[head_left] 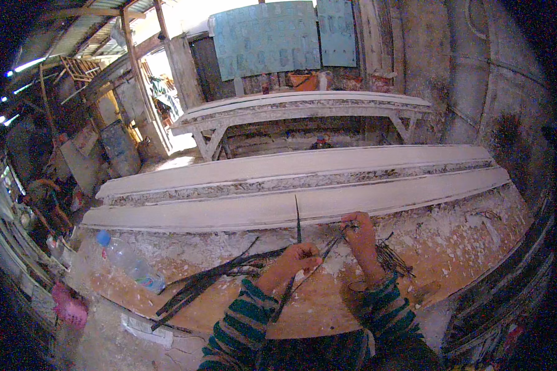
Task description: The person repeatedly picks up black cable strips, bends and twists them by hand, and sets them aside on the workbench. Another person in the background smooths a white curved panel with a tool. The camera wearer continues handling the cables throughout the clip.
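Note:
My left hand is closed on a long dark strip, which points away from me over the nearer white plank-like length and runs back below the hand. Closed too, my right hand pinches the far end of a thinner dark strip. That thinner strip slants down toward my left hand. Left of my hands, a loose bunch of flat dark strips lies on the wooden table. Just beyond my right wrist rests a bundle of thin dark strands.
Two long whitish plank-like lengths stretch across the table's far side. A clear plastic bottle with a blue cap lies at left. White flakes litter the tabletop. Behind stands a whitish bench with an orange container near it.

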Available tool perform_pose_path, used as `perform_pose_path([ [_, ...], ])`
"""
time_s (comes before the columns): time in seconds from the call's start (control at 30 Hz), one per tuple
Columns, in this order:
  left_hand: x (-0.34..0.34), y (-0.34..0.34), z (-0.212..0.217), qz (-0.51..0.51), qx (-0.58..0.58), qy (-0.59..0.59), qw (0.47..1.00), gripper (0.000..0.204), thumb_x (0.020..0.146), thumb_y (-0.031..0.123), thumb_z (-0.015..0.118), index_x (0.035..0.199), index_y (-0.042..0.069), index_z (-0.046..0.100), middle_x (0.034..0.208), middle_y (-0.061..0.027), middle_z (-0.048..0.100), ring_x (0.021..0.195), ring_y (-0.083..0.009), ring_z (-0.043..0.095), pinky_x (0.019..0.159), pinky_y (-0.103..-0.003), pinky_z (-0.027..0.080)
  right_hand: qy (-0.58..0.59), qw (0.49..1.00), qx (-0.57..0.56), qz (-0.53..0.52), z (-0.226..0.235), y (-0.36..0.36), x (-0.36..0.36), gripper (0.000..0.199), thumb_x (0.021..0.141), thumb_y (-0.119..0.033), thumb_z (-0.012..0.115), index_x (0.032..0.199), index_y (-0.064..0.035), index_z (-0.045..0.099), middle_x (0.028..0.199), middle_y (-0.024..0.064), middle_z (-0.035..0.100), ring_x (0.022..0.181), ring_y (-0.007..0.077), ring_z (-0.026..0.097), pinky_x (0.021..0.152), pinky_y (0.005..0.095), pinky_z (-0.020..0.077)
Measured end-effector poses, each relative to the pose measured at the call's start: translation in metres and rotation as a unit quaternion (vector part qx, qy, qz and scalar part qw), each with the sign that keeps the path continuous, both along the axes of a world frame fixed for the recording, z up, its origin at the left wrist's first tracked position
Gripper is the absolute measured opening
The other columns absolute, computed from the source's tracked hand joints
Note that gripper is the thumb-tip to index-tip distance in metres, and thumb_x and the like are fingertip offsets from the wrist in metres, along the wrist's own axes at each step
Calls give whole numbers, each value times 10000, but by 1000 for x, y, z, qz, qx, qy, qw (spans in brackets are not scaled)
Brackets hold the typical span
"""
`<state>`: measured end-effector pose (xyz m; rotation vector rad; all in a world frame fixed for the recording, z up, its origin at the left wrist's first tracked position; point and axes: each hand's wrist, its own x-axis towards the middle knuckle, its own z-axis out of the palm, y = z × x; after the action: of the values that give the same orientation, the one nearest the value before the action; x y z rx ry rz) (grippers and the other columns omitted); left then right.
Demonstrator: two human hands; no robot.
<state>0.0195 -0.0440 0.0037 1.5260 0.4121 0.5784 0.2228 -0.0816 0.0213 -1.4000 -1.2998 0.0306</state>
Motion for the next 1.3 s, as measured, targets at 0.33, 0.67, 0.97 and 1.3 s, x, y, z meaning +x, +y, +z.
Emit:
perform_pose_path([
  [0.33,-17,34,1,436,92,18,895,170,738,179,697,763,44,597,682,-4,576,605,-78,504,535,-217,403,165,932,-150,285,10,-12,-2,94,784,-110,654,816,-23,641,939,70,600,924,173,548,827,308,434],
  [0.67,-23,34,4,420,73,57,903,129,749,138,683,772,30,615,692,-9,602,667,-100,544,606,-253,443,117,847,-191,482,16,-21,-32,162,712,-95,706,869,-60,683,983,89,628,1042,211,532,905,356,401],
  [0.97,-2,21,-12,174,158,-8,972,104,752,105,679,798,28,626,765,-47,618,742,-129,582,681,-277,465,33,967,-123,221,5,-11,-21,119,675,-90,720,708,-44,616,711,54,628,717,177,602,677,320,465],
  [1.3,6,-3,0,-14,160,-6,987,136,741,117,701,796,34,608,740,-10,575,707,-94,518,630,-266,432,-109,994,-19,-25,0,-1,-3,125,648,-42,684,737,-72,602,783,95,615,738,250,594,682,339,467],
])
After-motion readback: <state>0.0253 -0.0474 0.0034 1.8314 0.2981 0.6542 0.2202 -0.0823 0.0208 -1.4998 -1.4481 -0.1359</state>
